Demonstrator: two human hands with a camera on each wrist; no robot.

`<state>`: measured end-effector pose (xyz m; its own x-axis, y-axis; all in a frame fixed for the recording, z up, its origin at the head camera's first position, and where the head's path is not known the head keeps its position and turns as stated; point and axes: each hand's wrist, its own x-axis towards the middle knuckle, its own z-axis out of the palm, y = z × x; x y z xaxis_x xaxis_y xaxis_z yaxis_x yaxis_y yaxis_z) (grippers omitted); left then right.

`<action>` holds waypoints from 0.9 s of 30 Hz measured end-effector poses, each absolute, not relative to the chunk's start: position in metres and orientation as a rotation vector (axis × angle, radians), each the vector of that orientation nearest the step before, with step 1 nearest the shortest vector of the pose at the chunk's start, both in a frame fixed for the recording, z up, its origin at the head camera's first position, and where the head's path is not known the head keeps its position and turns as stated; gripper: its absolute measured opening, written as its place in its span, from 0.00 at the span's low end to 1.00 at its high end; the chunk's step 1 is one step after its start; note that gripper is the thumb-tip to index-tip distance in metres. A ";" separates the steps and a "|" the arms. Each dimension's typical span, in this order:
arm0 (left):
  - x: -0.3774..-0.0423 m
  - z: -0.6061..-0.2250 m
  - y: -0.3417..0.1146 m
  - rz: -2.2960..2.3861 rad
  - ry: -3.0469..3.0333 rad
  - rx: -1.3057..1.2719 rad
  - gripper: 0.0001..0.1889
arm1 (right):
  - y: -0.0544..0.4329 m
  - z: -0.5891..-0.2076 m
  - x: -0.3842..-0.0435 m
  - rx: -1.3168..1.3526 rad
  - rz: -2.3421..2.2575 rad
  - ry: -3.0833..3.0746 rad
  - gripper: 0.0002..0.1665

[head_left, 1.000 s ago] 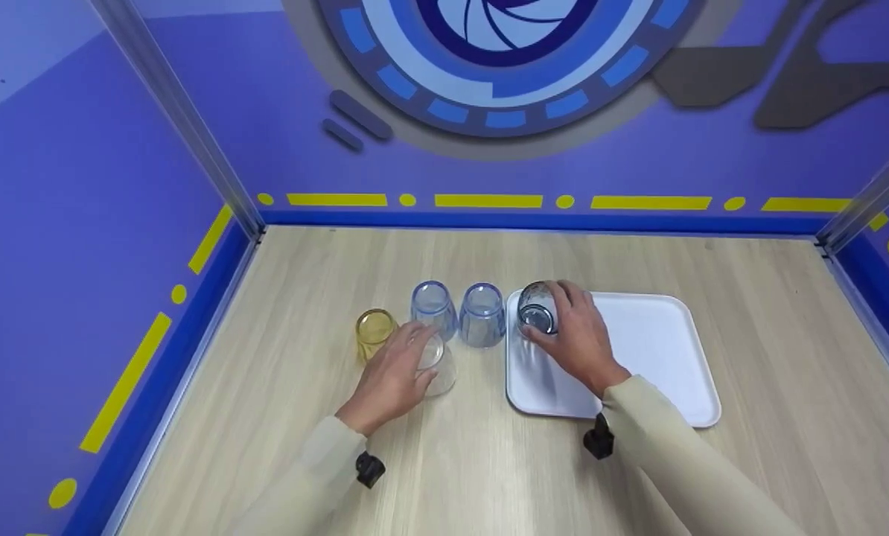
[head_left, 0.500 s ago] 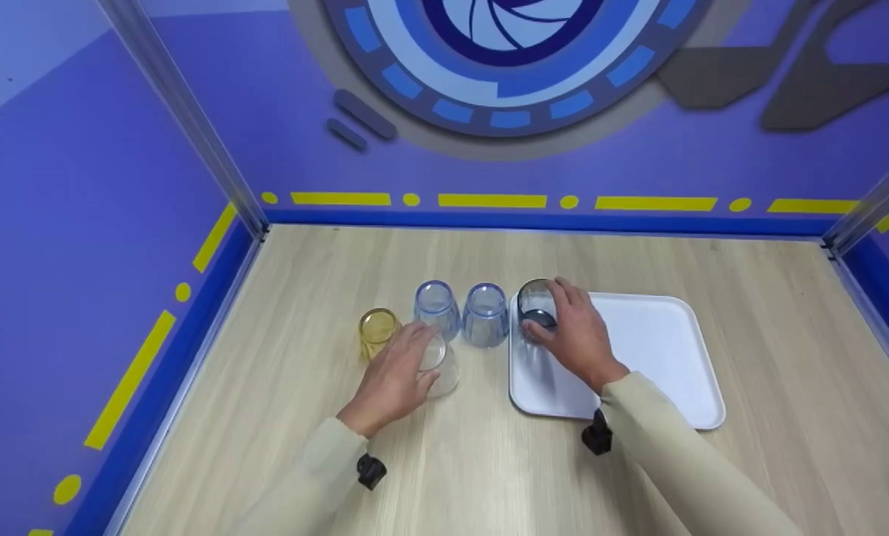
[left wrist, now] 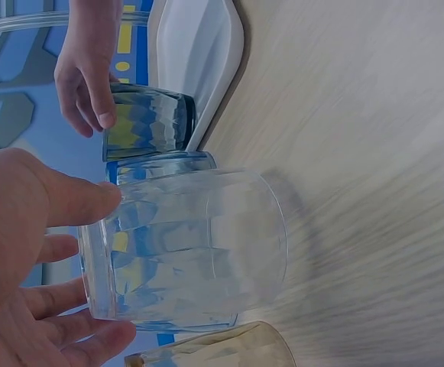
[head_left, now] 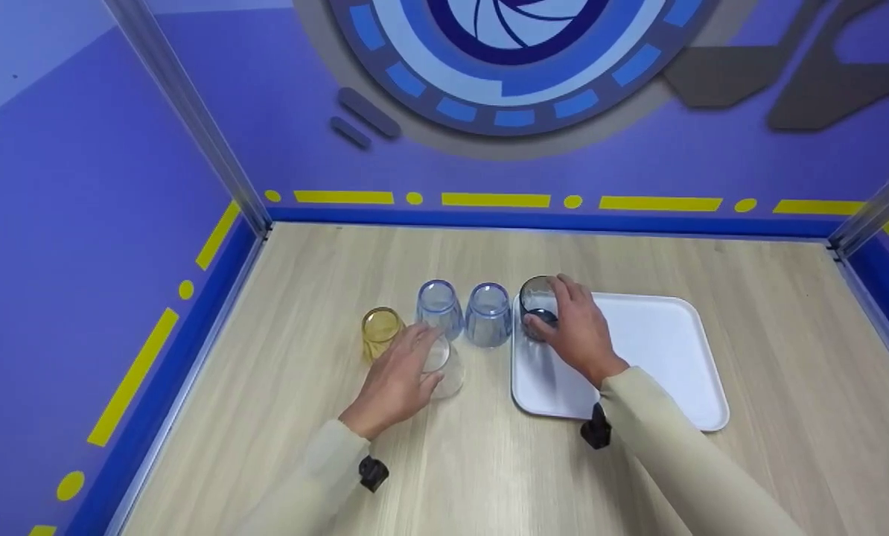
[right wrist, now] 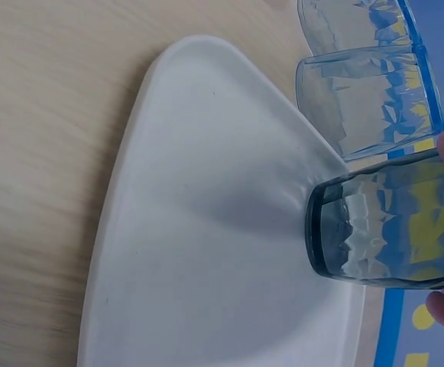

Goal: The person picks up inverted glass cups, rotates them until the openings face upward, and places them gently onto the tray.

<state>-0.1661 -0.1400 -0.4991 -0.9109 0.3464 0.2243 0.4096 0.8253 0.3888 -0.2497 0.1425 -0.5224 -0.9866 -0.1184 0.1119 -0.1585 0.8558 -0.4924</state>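
Clear glass [head_left: 453, 378], overturned on the worktop [head_left: 474, 484], is held in the curled left hand [head_left: 392, 380]; farther off stand a yellow glass [head_left: 379, 333] and two blue glasses [head_left: 488, 318], all overturned, beside them the right hand [head_left: 583, 335] pinching an upright grey glass [right wrist: 390, 222] near its rim over the white tray [head_left: 660, 357]

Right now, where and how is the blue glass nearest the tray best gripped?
Probably by its upper wall, from above, thumb in front and fingers behind: the blue glass narrows upward, the other blue glass crowds its left, and the dark glass in the right hand crowds its right.
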 end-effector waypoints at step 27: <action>-0.163 -0.495 -0.135 -0.624 -2.848 -0.609 0.29 | 0.146 -0.522 -0.256 0.266 0.734 -2.920 0.45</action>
<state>-0.1626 -0.1354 -0.4948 -0.9036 0.3545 0.2404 0.4225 0.8297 0.3648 -0.2557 0.1460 -0.5221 -0.9775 -0.1403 0.1572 -0.1980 0.8671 -0.4571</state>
